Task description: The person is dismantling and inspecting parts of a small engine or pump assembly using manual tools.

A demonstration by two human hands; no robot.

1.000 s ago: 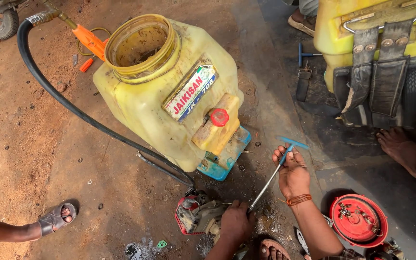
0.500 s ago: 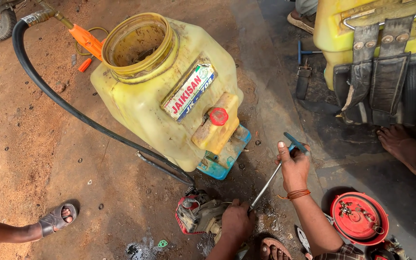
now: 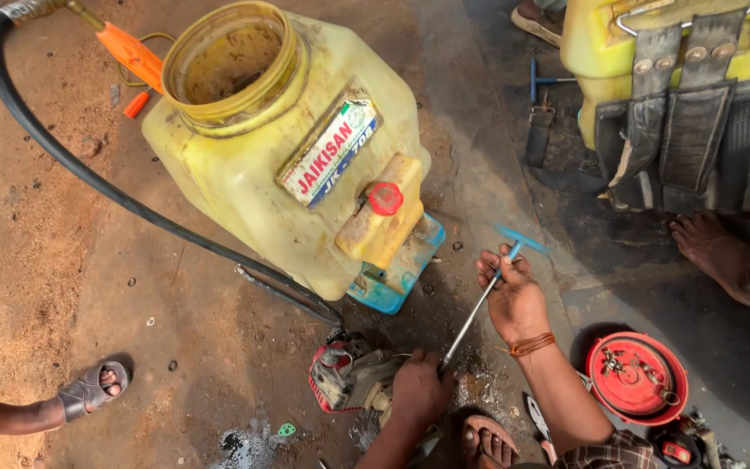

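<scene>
Down low, at the near edge of the scene, both hands work on a small engine on the ground.

Right hand: the right hand (image 3: 514,300) is closed around the upper shaft of a T-handle wrench (image 3: 479,306), just below its blue crossbar.

T-handle wrench: its metal shaft slants from the blue handle, far and right, down to its tip at the small engine (image 3: 349,375), near and left. The tip meets the engine beside the left hand.

Left hand: the left hand (image 3: 420,388) lies closed on the right side of the small engine, holding it against the ground; its fingers are curled out of sight.

Small engine: red and grey, it lies on the dirt near the middle of the bottom edge, just in front of the yellow sprayer tank.

Yellow sprayer tank: the yellow sprayer tank (image 3: 262,165) lies tilted on the ground, far from the hands, its wide mouth open and its red cap facing up. A black hose (image 3: 88,178) curves from the far left corner round to its base.

Red lid: a round red lid (image 3: 637,378) with small metal parts in it sits on the ground just right of the right forearm.

Second sprayer: another yellow sprayer with black straps (image 3: 696,87) stands at the far right.

Feet: a sandalled foot (image 3: 88,391) rests at the near left, and a bare foot (image 3: 722,252) at the right.
</scene>
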